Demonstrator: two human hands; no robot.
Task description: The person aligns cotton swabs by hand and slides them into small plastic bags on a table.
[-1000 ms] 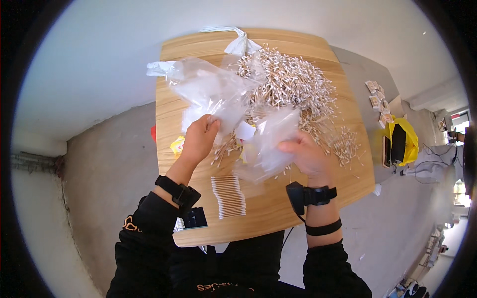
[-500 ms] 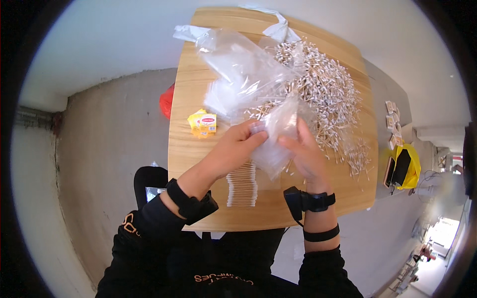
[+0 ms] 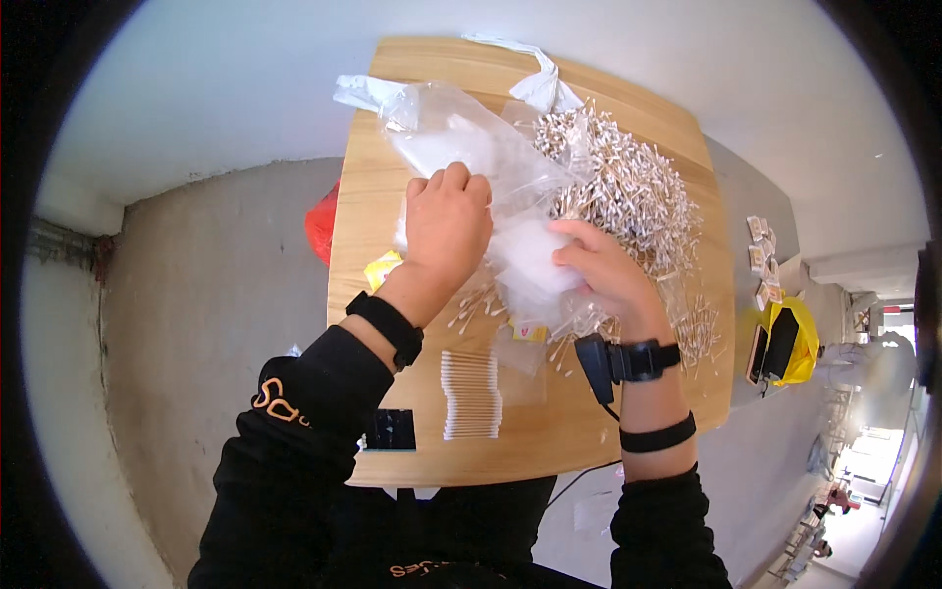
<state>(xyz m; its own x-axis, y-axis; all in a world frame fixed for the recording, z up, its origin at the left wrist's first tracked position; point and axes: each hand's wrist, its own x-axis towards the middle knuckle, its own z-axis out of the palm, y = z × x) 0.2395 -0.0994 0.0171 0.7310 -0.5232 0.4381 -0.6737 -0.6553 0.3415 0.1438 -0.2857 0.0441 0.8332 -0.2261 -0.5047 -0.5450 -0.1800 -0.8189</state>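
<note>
My left hand (image 3: 448, 221) is closed, knuckles up, over a large clear plastic bag (image 3: 432, 116) and appears to grip its film; the fingertips are hidden. To its right, my right hand (image 3: 610, 270) holds a stack of small clear plastic bags (image 3: 535, 253) between thumb and fingers. The stack lies partly over the mouth of the large bag. Close by on the right spreads a big heap of cotton swabs (image 3: 638, 187). Nearer to me, a neat row of cotton swabs (image 3: 471, 395) lies side by side on the wooden table (image 3: 397, 339).
Yellow cards (image 3: 382, 269) lie by my left wrist, and another yellow card (image 3: 530, 333) below the bags. A dark flat piece (image 3: 391, 430) rests at the near edge. Beyond the table are a red bag (image 3: 322, 226) at left and a yellow bag (image 3: 803, 344) at right.
My left hand has let go of the small bags and moved up and left onto the large bag. My right hand keeps the small bags. A yellow card now shows below them.
</note>
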